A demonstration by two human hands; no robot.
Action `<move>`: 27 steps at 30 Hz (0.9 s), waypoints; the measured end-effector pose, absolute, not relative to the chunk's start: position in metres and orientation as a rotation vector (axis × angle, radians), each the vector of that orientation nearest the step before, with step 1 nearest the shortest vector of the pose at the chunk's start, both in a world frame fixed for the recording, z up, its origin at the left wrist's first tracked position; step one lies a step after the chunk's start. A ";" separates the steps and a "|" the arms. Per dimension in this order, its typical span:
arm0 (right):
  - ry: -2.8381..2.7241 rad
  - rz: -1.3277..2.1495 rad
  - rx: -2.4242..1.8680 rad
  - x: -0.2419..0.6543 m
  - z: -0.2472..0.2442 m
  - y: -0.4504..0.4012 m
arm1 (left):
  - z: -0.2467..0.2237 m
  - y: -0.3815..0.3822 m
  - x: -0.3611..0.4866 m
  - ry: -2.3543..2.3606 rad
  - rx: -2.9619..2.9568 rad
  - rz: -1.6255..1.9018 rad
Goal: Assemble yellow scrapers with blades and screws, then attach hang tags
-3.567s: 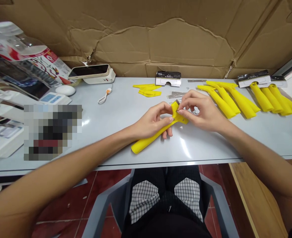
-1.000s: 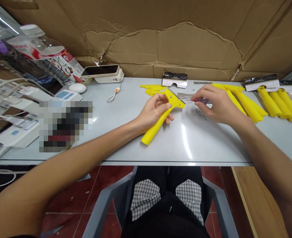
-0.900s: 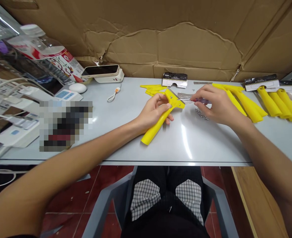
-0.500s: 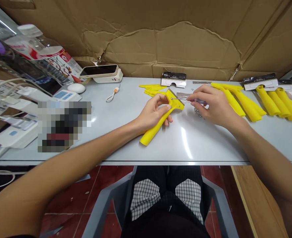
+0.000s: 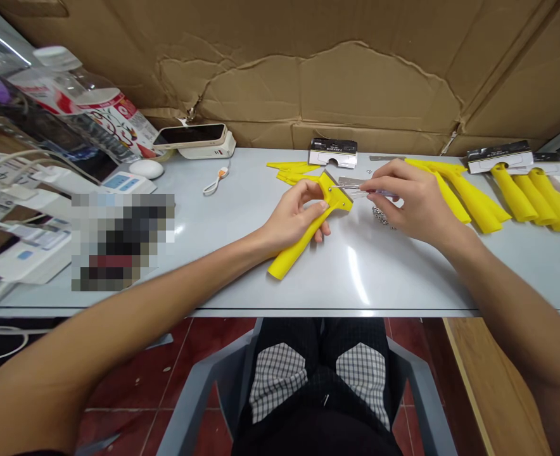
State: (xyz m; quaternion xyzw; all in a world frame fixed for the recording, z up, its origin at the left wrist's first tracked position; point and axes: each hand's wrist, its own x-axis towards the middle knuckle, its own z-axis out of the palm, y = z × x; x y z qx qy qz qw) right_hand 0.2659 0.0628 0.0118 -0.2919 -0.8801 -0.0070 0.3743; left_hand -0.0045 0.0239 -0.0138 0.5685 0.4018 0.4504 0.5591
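Note:
A yellow scraper is gripped in my left hand, its wide head tilted up and its handle slanting down toward me. Two small screws sit in that head, and a metal blade edge shows along it. Between the fingers of my right hand is a screwdriver with a clear handle; its thin shaft reaches left to the upper screw. Small loose screws lie in a pile, partly hidden by my right hand. Flat metal blades rest behind the scraper head.
Several yellow scraper handles lie at the right, flat yellow pieces behind my left hand. Black-and-white boxes stand by the cardboard wall. A phone, bottles, mouse and power strips crowd the left.
My right hand has shifted very slightly with the screwdriver, whose tip stays at the upper screw. My left hand and the scraper have barely moved.

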 end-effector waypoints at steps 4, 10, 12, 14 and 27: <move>-2.242 -0.035 -0.727 0.265 0.010 0.063 | -0.015 0.024 -0.004 0.943 1.338 1.062; -2.236 -0.043 -0.730 0.265 0.008 0.062 | -0.013 0.023 -0.004 0.938 1.341 1.057; -2.239 -0.044 -0.741 0.265 0.009 0.062 | -0.012 0.023 -0.004 0.938 1.337 1.055; -2.234 -0.048 -0.728 0.265 0.009 0.061 | -0.012 0.022 -0.004 0.938 1.333 1.056; -2.232 -0.053 -0.728 0.264 0.009 0.059 | -0.013 0.023 -0.004 0.942 1.347 1.078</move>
